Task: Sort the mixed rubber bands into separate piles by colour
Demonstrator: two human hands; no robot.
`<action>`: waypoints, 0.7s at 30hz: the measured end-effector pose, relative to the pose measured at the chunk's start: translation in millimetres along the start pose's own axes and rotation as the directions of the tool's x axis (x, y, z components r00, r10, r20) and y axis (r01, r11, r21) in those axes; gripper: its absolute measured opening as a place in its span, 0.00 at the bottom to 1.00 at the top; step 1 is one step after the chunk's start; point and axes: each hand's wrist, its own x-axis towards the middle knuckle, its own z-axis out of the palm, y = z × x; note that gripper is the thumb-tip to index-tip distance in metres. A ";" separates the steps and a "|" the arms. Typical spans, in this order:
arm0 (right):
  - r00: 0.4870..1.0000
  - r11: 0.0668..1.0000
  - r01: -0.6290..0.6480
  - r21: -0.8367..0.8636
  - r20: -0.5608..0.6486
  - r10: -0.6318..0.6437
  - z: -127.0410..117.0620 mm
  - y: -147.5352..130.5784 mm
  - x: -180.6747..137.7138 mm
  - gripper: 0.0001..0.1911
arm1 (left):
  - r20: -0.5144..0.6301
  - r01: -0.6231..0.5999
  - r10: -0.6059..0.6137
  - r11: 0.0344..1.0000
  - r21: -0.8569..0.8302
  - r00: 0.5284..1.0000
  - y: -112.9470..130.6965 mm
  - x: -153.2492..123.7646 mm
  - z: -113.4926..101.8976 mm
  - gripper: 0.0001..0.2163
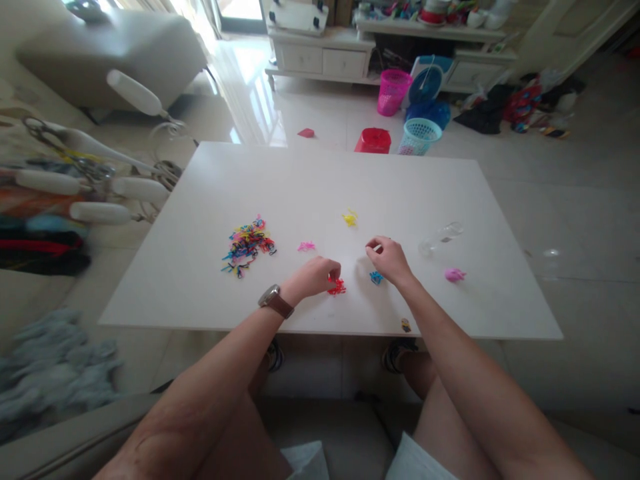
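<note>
My left hand (316, 276), with a brown-strapped watch (276, 301) on the wrist, is curled over a small red pile of thin, band-like pieces (339, 287). Its fingertips are together at the pile, and what they hold is too small to make out. Just above a small blue pile (376, 278), my right hand (389, 257) has thumb and forefinger pinched; anything between them cannot be made out. A large mixed-colour heap (249, 245) of similar pieces lies to the left. Small pink (307, 247) and yellow (350, 218) piles lie beyond my hands.
On the right of the white table (280, 180) are a clear bottle-like container (445, 237) lying down and a pink lump (455, 275). A small yellow figure (405, 325) is at the near edge. Beyond stand a red bin (375, 140) and a light-blue basket (420, 137).
</note>
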 end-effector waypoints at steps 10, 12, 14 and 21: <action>1.000 0.999 0.014 -0.029 0.007 -0.014 -1.8 1.6 -1.4 0.07 | -0.069 0.062 -0.062 0.998 0.008 0.996 -14.1 -7.6 -20.6 0.08; 1.000 0.999 0.023 -0.039 0.015 -0.022 -0.8 2.5 -1.3 0.07 | -0.098 0.118 -0.116 0.993 0.016 0.988 -15.5 -10.6 -22.3 0.07; 0.999 0.999 0.026 -0.046 0.025 -0.025 0.2 3.4 -1.1 0.06 | -0.138 0.199 -0.193 0.979 0.034 0.971 -17.9 -14.0 -24.1 0.07; 0.999 0.997 0.038 -0.065 0.037 -0.035 3.0 3.9 0.1 0.06 | -0.374 0.567 -0.506 0.821 0.066 0.777 -58.9 -32.3 -51.0 0.08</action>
